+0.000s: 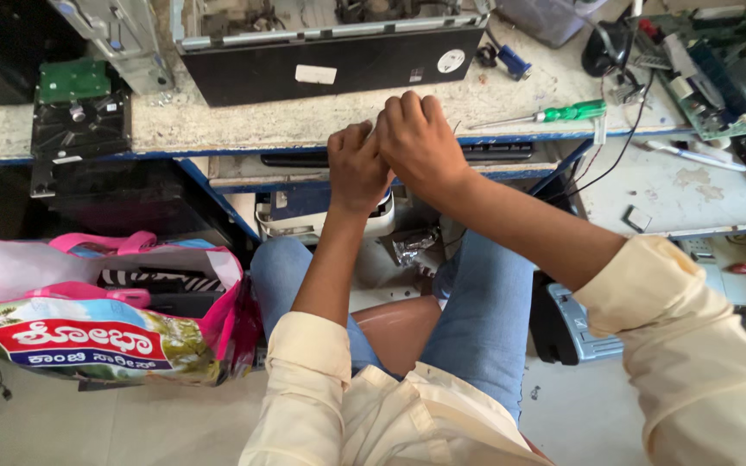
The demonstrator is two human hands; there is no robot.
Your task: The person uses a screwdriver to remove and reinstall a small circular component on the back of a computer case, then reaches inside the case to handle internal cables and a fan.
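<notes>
My left hand [356, 164] and my right hand [419, 138] are pressed together in front of me, over the near edge of a worn workbench [243, 121]. Both have the fingers curled in tight, knuckles up. Whatever sits between the fingers is hidden, so I cannot tell if either hand holds anything. A black keyboard [494, 152] lies on the pull-out shelf just under my hands. An open black computer case [330, 52] stands on the bench just beyond them. A green-handled screwdriver [554, 113] lies on the bench to the right of my right hand.
A hard drive [79, 121] lies at the bench's left end. Circuit boards [718, 69] and cables crowd the right side. A pink printed carry bag [105, 311] stands on the floor by my left knee. Other computer parts rest under the bench.
</notes>
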